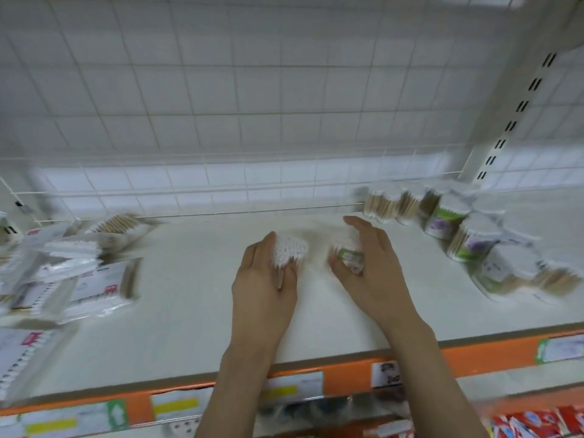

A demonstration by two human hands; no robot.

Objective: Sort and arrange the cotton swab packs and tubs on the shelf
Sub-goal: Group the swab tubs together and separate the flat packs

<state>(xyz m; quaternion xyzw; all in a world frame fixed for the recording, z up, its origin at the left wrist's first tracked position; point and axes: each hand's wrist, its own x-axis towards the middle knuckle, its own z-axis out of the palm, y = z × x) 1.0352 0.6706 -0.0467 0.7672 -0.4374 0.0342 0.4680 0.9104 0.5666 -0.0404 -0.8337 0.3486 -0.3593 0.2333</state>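
Flat swab packs [79, 273] lie heaped at the shelf's [189, 311] left. Mid-shelf, the left hand [264, 279] grasps 1 swab tub [289, 251], the right hand [368, 263] grasps another tub [346, 254]. Likely next: carry both to the tub cluster [458, 235] at the right.

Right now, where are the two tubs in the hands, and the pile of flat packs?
Left-hand tub [289, 249], head view: its white swab tips.
Right-hand tub [347, 257], head view: its green label.
Flat packs [94, 281], head view: top pack's front.
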